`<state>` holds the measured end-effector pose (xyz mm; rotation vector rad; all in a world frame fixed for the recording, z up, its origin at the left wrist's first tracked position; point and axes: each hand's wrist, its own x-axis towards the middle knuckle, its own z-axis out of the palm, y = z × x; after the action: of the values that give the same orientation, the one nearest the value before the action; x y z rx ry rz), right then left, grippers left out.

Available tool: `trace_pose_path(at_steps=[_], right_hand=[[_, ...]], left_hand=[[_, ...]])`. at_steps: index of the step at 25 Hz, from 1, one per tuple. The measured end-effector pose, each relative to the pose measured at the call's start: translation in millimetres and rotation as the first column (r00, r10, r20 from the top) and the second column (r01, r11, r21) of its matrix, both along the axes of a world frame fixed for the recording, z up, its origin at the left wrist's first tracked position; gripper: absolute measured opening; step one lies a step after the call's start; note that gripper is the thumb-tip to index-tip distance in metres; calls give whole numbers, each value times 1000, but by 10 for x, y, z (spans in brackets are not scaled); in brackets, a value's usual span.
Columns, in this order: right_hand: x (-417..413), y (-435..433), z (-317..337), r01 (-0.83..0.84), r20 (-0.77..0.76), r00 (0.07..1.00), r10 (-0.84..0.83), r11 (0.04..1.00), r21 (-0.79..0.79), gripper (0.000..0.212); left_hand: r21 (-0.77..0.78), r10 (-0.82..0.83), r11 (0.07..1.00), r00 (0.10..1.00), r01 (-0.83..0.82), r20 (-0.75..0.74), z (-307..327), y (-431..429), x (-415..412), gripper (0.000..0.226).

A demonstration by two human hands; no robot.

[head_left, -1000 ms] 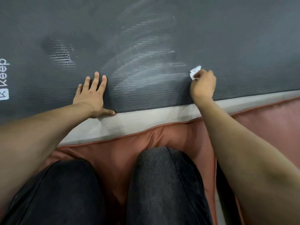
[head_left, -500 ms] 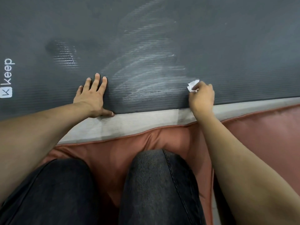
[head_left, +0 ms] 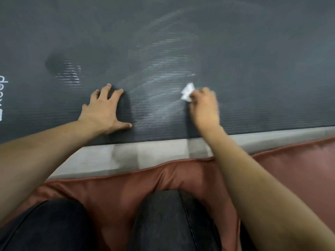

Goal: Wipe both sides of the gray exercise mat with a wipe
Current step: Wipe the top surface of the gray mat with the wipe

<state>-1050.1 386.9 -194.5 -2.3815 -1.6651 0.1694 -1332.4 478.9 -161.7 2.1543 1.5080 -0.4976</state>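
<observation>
The right hand has its fingers curled together, pinching a small crumpled white wipe that sticks out past the fingertips on the left. The wipe touches the mat, near its near edge and a little right of the middle of the view. The left hand lies flat on the mat, palm down, fingers spread and pointing far, thumb stretched out to the right. The two hands are well apart, and between them the mat carries pale, shiny streaks that arc up and to the far right. Far left of the left hand sits a darker patch with glossy ribbed lines at its near side.

At the left edge of the view, white lettering is printed on the mat, turned sideways and cut off by the frame; it cannot be read whole, and a white block sits just near of it.

The mat is dark gray with fine ribbing and fills the far part of the view, lying flat. Along its near edge runs a strip of pale gray floor. Nearer still is a reddish-brown cushion with a piped seam, and the person's knees in dark trousers rest on it. Both forearms are bare. Nothing more of the room shows.
</observation>
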Motion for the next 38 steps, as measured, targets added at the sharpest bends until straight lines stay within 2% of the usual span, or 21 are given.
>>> trace_pose_path(at_steps=[2,3,4,5,6,8,10,12,13,14,16,18,19,21,24,27,30,33,35,38], right_hand=[[641,153,55,329,2,944,-329,944,23,26],[766,297,30,427,-14,904,-427,903,43,29],[746,460,1,475,-21,880,-474,878,60,29],[597,620,-17,451,-31,893,-450,890,63,28],[346,766,-45,342,-50,940,-339,936,86,26],[-353,908,-135,-10,-90,996,22,991,135,20],[-885,830,-182,-352,-70,930,360,930,108,17],[-704,867,-178,-507,-52,856,514,855,110,17],[-444,914,-203,-497,19,866,499,858,131,16],[-140,962,-199,-414,62,910,409,900,135,16],[422,1037,-158,-81,40,996,77,990,116,20],[520,1148,-152,225,-36,974,-222,967,120,26],[336,1216,-173,296,-66,955,-289,946,133,28],[-218,1381,-241,229,-123,971,-204,944,237,28],[-1034,1708,-349,-16,-171,982,80,938,345,26],[-1446,2115,-374,-183,-147,958,248,917,354,23],[-1508,2582,-409,-272,-94,941,324,893,358,19],[-1500,3207,-424,-242,-101,950,296,899,365,15],[-1578,3614,-459,-101,-166,971,174,922,375,14],[-1751,3906,-521,84,-210,978,10,897,433,15]], left_hand=[[19,-17,1000,999,18,-28,-62,-4,37,117],[16,-9,1000,999,9,-32,-94,5,53,116],[8,2,1000,1000,-2,-29,-111,8,72,117],[1,17,1000,1000,-17,-24,-118,11,76,117],[-2,32,999,999,-32,-19,-117,21,82,118],[-20,50,999,999,-50,-18,-114,23,81,119],[-26,43,999,999,-44,-15,-130,6,81,118],[-33,44,998,999,-45,-22,-126,-15,71,117],[-30,46,998,999,-47,-23,-126,-14,61,117],[-21,39,999,999,-39,-30,-125,-5,69,117],[-22,6,1000,998,-7,-59,-99,-16,73,116],[-15,-21,1000,996,20,-86,-86,-9,73,112],[12,-43,999,996,44,-85,-73,-5,51,107],[148,-104,984,995,102,7,-71,106,-53,83],[291,-150,950,981,109,124,-150,479,-382,60],[384,-92,922,989,39,120,-259,942,-693,54],[445,-34,895,991,-28,130,-396,1485,-928,57],[458,-27,889,994,-26,108,-523,2026,-1051,61],[481,-51,876,992,-10,113,-591,2355,-1044,62],[514,-46,857,987,-39,151,-628,2971,-1029,61]])
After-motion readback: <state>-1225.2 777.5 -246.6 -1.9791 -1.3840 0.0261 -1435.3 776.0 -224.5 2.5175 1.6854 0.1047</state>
